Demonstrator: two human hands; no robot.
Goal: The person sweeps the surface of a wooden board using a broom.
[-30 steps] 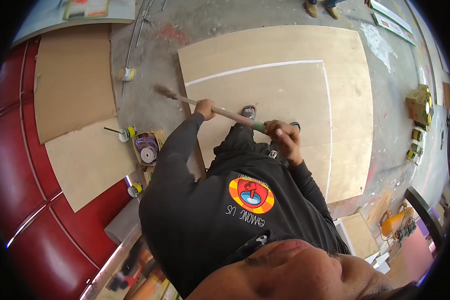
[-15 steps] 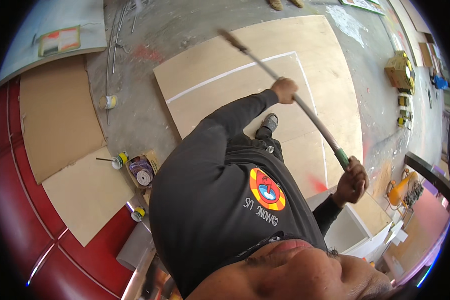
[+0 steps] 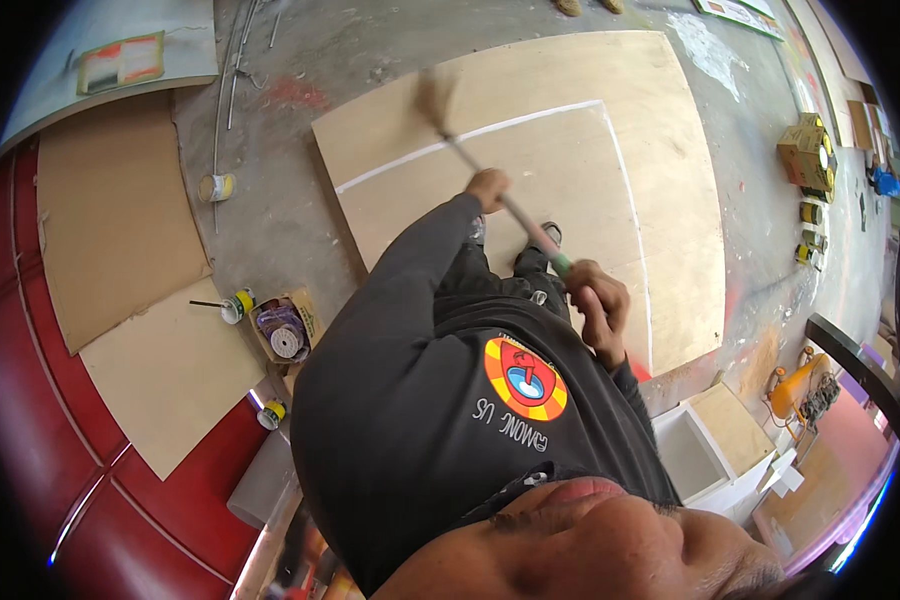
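A long-handled broom [image 3: 522,216] slants across the large pale wooden board [image 3: 660,130] on the floor. My left hand [image 3: 488,188] is wrapped round its shaft, partway down toward the brush end. The brown bristle head [image 3: 434,100] is smeared by motion near the board's far edge, beyond a white line [image 3: 470,137] on the board. Close in front of my belly, my right hand [image 3: 600,305] is closed round the green grip at the near end of the handle. My feet are on the board.
Cardboard [image 3: 115,220] lies at the left beside red padded upholstery [image 3: 60,400]. A small can [image 3: 215,188], a box of odds and ends [image 3: 287,330] and metal rods are on the left. Cartons [image 3: 808,155] and several tins stand right; a white open box [image 3: 692,455] is near right.
Both hands have moved with the broom: the right hand leftward and up toward my middle, the left hand leftward. The bristle head has shifted slightly left and nearer.
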